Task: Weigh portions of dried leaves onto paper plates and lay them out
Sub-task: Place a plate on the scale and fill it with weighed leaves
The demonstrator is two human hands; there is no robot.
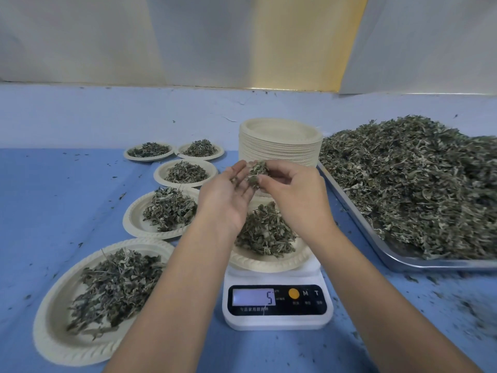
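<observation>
Nearest on the left lies a filled plate (pixel 48 329), the first one of a row (pixel 130 220) which goes away to the far left, five plates in all. They lie close one after the other, I think so that finished portions stay apart from the work and can be counted easily.

Right of it stands the scale (pixel 277 323). Its display (pixel 254 297) faces the person and shows 5. On the scale sits the plate (pixel 269 265) now in work, with a portion (pixel 265 232) of leaves already on it.

Above this plate the two hands meet. The left hand (pixel 226 195) is turned palm up with the fingers almost straight, and it carries a tuft (pixel 256 170) of leaves like a small tray. The fingertips of the right hand (pixel 298 192) pinch into this tuft. My judgement is that the person corrects the weight by little pinches, and holds the reserve over the plate so that what drops will fall on it.

Behind the hands stands a tall stack (pixel 279 146) of unused plates, near enough to take the next one. On the right is a metal tray (pixel 403 262) with the big heap (pixel 416 179) of leaves, just beside the scale, so the way for each handful is short. Crumbs lie over the blue table (pixel 53 197).
</observation>
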